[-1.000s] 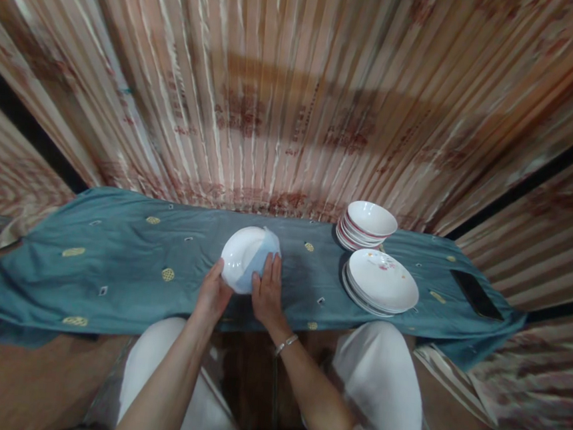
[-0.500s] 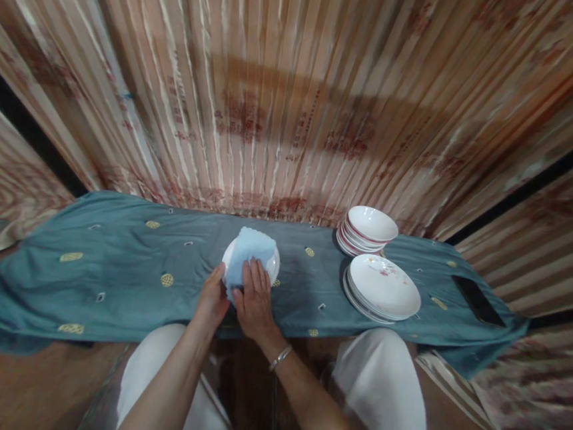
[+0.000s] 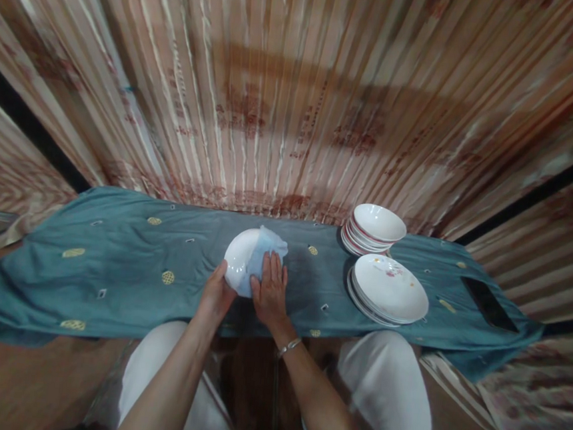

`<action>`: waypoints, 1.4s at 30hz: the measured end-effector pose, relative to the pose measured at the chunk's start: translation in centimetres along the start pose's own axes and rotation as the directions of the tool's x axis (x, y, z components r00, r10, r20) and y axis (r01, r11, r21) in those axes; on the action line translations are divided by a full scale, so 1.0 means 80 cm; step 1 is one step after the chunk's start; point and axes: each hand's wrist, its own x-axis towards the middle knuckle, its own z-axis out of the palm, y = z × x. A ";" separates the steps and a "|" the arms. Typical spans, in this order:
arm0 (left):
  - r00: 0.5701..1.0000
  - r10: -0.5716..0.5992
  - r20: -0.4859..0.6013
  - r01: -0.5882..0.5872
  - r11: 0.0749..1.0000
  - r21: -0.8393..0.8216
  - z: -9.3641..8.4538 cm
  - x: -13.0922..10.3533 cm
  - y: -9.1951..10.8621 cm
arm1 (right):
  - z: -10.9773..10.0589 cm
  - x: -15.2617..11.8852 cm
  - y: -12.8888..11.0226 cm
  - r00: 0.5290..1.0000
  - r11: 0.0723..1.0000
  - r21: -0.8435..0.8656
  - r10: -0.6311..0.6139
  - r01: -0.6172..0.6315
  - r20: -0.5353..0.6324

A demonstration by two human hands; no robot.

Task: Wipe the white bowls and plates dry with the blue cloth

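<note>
A glossy white bowl (image 3: 238, 258) is held just above the near middle of the cloth-covered table. My left hand (image 3: 216, 290) grips its near left rim, thumb on top and fingers beneath. Over the right side of the bowl lies a light blue cloth (image 3: 261, 249), bunched toward the far edge. My right hand (image 3: 272, 291) holds the cloth against the bowl, its fingers extended over the fabric and a silver bracelet on the wrist. The cloth and hand cover the bowl's right part.
To the right stand a stack of white bowls with red rims (image 3: 376, 224) and, nearer, stacked white plates with a floral print (image 3: 394, 295). A dark flat phone-like object (image 3: 489, 304) lies at the far right. A pleated curtain (image 3: 284, 121) hangs behind the green tablecloth (image 3: 125, 274).
My right hand and the blue cloth have moved right across the bowl, uncovering its left side. The bowl has tilted a little, and my left hand keeps its grip. The view has shifted slightly.
</note>
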 end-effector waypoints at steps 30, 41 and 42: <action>0.995 0.071 -0.074 -0.070 0.997 0.017 0.009 0.001 0.001 | -0.135 0.069 0.047 0.984 0.983 0.150 0.124 -0.104 -0.128; 0.992 0.129 0.002 -0.129 0.991 0.036 0.014 -0.007 -0.001 | -0.056 0.064 -0.037 0.900 0.911 0.063 -0.413 0.409 0.138; 0.990 0.140 0.019 -0.140 0.989 0.043 0.016 -0.009 -0.002 | -0.058 0.074 -0.033 0.901 0.911 0.052 -0.412 0.409 0.135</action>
